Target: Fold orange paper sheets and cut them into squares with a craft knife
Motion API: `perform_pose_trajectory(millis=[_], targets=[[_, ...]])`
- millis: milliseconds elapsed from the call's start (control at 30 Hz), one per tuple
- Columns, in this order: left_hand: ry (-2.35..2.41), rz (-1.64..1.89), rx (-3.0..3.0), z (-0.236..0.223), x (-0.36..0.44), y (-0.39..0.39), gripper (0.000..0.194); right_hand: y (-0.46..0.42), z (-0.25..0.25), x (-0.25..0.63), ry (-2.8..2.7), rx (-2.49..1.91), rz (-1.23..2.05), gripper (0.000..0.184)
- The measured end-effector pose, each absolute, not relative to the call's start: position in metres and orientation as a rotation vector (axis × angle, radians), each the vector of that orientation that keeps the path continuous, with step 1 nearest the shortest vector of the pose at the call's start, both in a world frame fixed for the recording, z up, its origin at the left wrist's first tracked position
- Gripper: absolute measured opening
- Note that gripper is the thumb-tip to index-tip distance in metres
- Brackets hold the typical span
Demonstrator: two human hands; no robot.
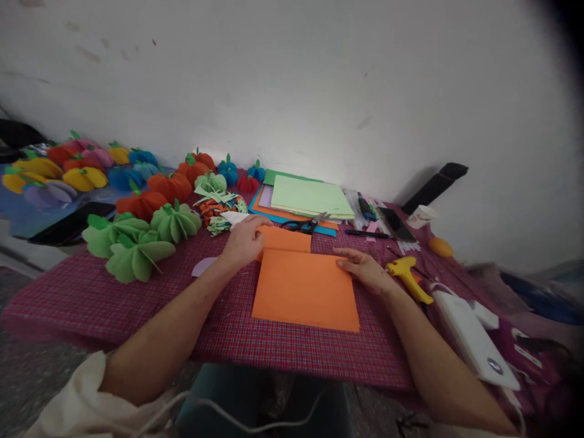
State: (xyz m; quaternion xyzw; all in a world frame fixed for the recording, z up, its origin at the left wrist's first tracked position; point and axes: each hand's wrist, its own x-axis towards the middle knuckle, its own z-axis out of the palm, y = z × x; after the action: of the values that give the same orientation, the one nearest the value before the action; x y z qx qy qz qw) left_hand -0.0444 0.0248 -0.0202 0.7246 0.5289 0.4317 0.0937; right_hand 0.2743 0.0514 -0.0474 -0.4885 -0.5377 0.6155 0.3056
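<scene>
Scuffed white wall [319, 85] rises beyond the plaid-covered desk [219, 344]. Near the middle of its front edge lies the front orange sheet [305, 289], with the rear orange sheet [289, 239] just beyond it. The left hand [244, 239] curls its fingers at the rear sheet's left end; whether it grips, I cannot tell. The right hand [362, 267] is loosely open, thumb touching the front sheet's far right corner. Black-handled scissors [311, 225] lie before stacked coloured sheets [310, 194] at the desk's back edge. Green paper pumpkins [176, 224] sit toward the left edge, the yellow glue gun [406, 271] toward the right.
</scene>
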Motion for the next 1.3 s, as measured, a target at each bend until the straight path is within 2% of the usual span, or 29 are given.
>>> perform_pose_trajectory(millis=[167, 300, 433, 833, 1000, 1300], targets=[[1.465, 0.910, 2.591, -0.018, -0.014, 0.004, 0.041, 0.051, -0.047, 0.272, -1.588, -1.330, 1.523, 0.044], [1.285, 0.584, 2.761, -0.027, 0.011, -0.009, 0.051, 0.052, -0.048, 0.271, -1.718, -1.330, 1.455, 0.044], [1.252, 0.438, 2.784, -0.038, 0.019, -0.013, 0.063, 0.052, -0.046, 0.271, -1.801, -1.330, 1.404, 0.043], [1.273, 0.390, 2.781, -0.047, 0.022, -0.015, 0.069, 0.052, -0.047, 0.272, -1.834, -1.305, 1.378, 0.036], [1.290, 0.386, 2.795, -0.050, 0.024, -0.017, 0.070, 0.050, -0.046, 0.270, -1.914, -1.311, 1.245, 0.029], [1.296, 0.375, 2.807, -0.050, 0.024, -0.017, 0.069, 0.051, -0.055, 0.274, -2.078, -1.341, 0.939, 0.030]])
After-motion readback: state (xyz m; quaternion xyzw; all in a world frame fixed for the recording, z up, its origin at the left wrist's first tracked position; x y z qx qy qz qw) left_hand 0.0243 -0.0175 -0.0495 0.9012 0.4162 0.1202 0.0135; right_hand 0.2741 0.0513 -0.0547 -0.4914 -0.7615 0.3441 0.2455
